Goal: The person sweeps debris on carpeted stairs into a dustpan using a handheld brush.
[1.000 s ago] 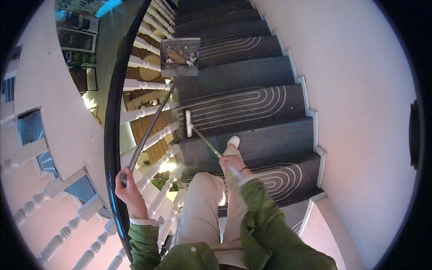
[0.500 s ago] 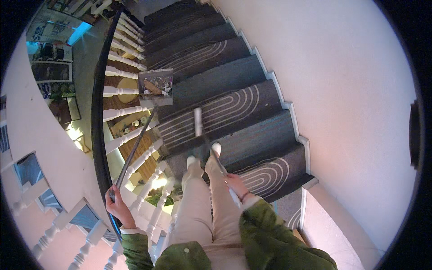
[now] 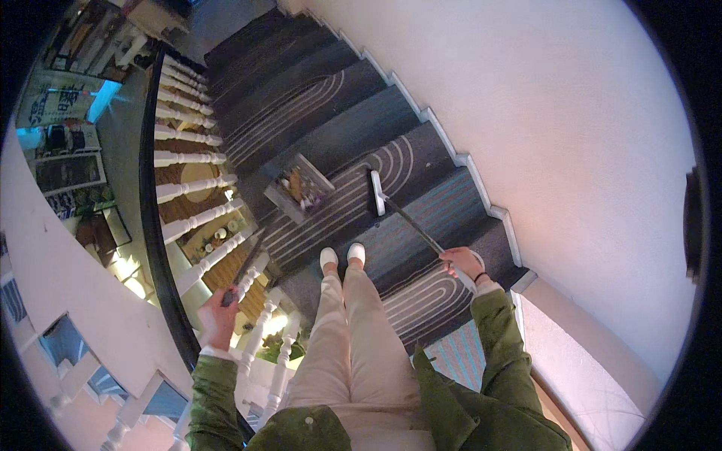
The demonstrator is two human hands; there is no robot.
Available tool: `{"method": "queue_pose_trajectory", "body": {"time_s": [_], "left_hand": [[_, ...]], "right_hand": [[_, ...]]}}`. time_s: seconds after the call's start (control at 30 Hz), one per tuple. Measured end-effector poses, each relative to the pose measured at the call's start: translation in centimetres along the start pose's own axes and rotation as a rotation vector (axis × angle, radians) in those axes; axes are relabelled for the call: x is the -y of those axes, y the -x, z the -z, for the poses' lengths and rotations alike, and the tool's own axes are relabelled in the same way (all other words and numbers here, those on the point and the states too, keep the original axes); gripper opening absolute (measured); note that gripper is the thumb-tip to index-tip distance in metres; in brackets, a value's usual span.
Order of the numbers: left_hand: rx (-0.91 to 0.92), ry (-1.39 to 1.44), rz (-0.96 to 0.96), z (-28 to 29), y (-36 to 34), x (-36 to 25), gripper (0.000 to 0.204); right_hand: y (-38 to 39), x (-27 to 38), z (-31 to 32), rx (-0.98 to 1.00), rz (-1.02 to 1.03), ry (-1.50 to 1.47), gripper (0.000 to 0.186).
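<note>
Stairs carpeted in dark grey with pale curved stripes drop away below a person in cream trousers and white shoes, a plain wall on the right, a black handrail with white balusters on the left.

Left hand, at the rail side, is clenched round the top of a long dark handle that runs down to a lobby dustpan. The grey box, with scraps of litter inside, sits over the step just below the feet. It looks like a light, stiff plastic box that would swing on its pole, so the load could spill if tipped. The upper end of the handle seems the sound place to carry it.

Right hand is closed round the upper part of a thin broom, whose white head rests on the same lower step, right of the dustpan and apart from it. The stick appears rigid and light, easy to steer one-handed. A grip high on the shaft, as here, gives reach down the steps.
</note>
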State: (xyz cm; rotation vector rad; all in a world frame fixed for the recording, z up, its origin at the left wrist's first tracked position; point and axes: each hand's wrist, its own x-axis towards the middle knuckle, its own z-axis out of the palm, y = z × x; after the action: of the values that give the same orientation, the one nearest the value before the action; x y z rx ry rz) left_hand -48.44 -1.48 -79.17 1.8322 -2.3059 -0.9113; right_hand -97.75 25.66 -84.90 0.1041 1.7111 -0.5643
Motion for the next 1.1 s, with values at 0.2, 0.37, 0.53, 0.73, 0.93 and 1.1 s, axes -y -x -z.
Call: {"method": "queue_pose_trajectory", "body": {"time_s": [0.2,0.37,0.53,0.73,0.93,1.1], "left_hand": [[0.053,-0.077,-0.266,-5.1,-3.0,-1.6,0.016],[0.108,-0.077,-0.320,-8.1,-3.6,-8.2,0.014],[0.220,-0.169,-0.297,-10.1,-3.6,-13.2,0.014],[0.234,-0.231,-0.315,-11.1,-3.8,-14.9,0.016],[0.189,-0.223,-0.304,-11.2,-4.5,-13.9,0.015],[0.179,-0.252,-0.346,-11.7,-4.7,-16.2,0.015]], "right_hand": [[1.3,-0.8,0.2,-0.227,0.263,0.353,0.018],[-8.9,0.8,-0.3,-0.663,0.329,0.951,0.024],[-13.7,-1.7,-2.7,-0.765,0.125,0.819,0.025],[-7.7,-7.7,-9.5,-0.545,0.213,0.592,0.024],[4.3,-3.0,-2.1,-0.059,0.048,0.076,0.020],[-4.2,-2.4,-0.4,-0.697,0.238,0.776,0.021]]}}
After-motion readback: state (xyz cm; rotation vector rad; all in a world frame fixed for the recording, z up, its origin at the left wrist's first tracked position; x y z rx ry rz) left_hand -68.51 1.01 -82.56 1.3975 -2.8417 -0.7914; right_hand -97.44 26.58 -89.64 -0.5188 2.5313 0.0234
